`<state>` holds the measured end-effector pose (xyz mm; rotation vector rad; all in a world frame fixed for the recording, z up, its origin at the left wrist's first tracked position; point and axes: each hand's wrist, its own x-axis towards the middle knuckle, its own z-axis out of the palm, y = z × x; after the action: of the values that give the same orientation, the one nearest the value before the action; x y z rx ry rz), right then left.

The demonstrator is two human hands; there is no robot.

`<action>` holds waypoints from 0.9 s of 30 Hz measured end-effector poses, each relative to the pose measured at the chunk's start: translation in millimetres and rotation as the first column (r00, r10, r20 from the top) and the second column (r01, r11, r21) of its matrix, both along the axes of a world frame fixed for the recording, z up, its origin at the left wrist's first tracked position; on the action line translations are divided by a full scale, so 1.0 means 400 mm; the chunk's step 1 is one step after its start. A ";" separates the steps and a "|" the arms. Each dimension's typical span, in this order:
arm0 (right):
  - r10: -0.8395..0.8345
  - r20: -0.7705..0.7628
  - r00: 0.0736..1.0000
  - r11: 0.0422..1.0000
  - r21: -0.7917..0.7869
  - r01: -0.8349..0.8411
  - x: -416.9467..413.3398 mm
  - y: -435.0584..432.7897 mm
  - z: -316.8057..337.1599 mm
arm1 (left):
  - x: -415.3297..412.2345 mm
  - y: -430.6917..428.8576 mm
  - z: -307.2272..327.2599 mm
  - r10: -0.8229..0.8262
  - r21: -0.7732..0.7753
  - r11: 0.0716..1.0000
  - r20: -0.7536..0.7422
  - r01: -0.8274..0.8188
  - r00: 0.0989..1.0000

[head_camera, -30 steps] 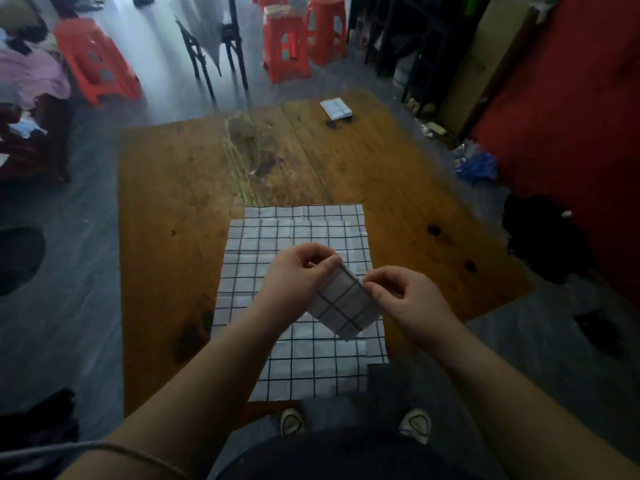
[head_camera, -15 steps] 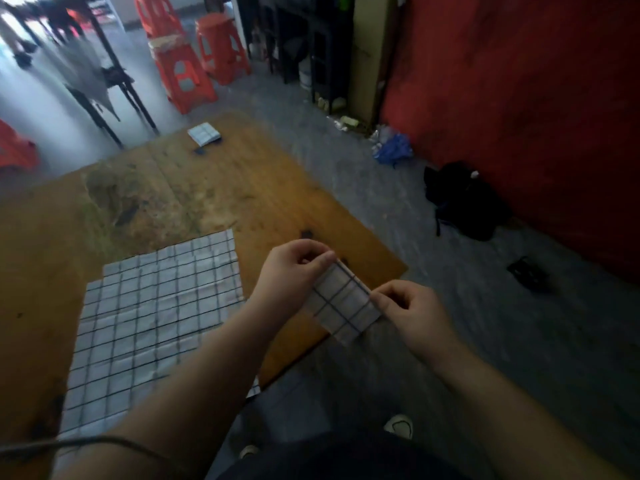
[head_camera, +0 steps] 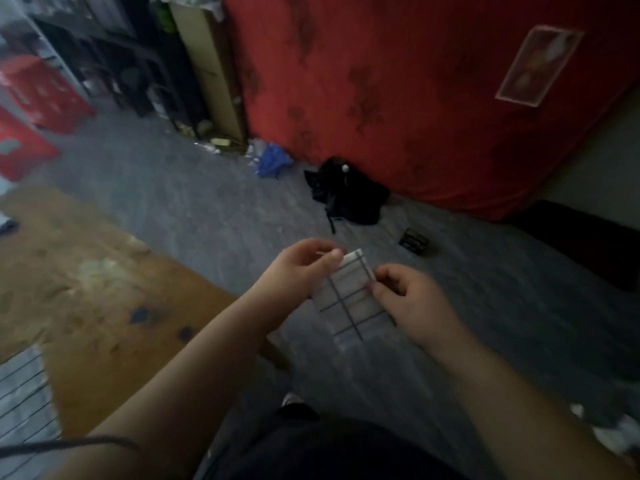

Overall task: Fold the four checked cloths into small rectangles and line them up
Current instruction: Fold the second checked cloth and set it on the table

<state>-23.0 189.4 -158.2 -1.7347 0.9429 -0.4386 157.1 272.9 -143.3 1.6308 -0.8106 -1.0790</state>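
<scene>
We are seeing both hands raised off the wooden table (head_camera: 104, 289), out past its right edge and over the grey floor (head_camera: 207, 202). The left hand (head_camera: 301, 271) is pinching the top left corner of the small folded checked cloth (head_camera: 353, 303), thumb on the front, fingers curled behind. The right hand (head_camera: 412, 306) is gripping the cloth's right edge, thumb on top and fingers curled in. The cloth is hanging between the two hands as a tilted rectangle, touching neither table nor floor. Another checked cloth (head_camera: 20, 393) is lying flat on the table at lower left, cut off by the frame. Beyond the hands a black bag (head_camera: 349, 195) is sitting against the red drape (head_camera: 415, 98), with a blue bag (head_camera: 272, 161) lying near it. Red stools (head_camera: 41, 95) are showing blurred at upper left.
</scene>
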 end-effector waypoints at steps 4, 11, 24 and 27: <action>-0.260 0.057 0.964 0.959 0.132 0.251 -0.037 -0.123 -0.022 | -0.011 -0.128 -0.052 -0.096 0.014 0.994 -0.332 0.106 0.938; -0.445 0.030 0.895 0.890 0.125 0.438 0.010 -0.356 -0.055 | 0.022 -0.404 -0.118 -0.166 0.052 0.980 -0.300 0.190 0.939; -0.326 0.064 0.943 0.937 0.156 0.313 0.502 -0.861 0.027 | 0.482 -0.870 -0.044 -0.073 -0.039 0.997 -0.173 0.068 0.982; -0.197 0.031 0.980 0.975 0.107 0.193 0.648 -0.926 0.036 | 0.599 -0.884 -0.042 0.040 -0.044 0.998 -0.233 -0.052 0.972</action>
<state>236.1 -180.9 -144.0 -1.5406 1.0922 -0.5411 396.6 -80.7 -160.0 1.4419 -0.6373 -1.1817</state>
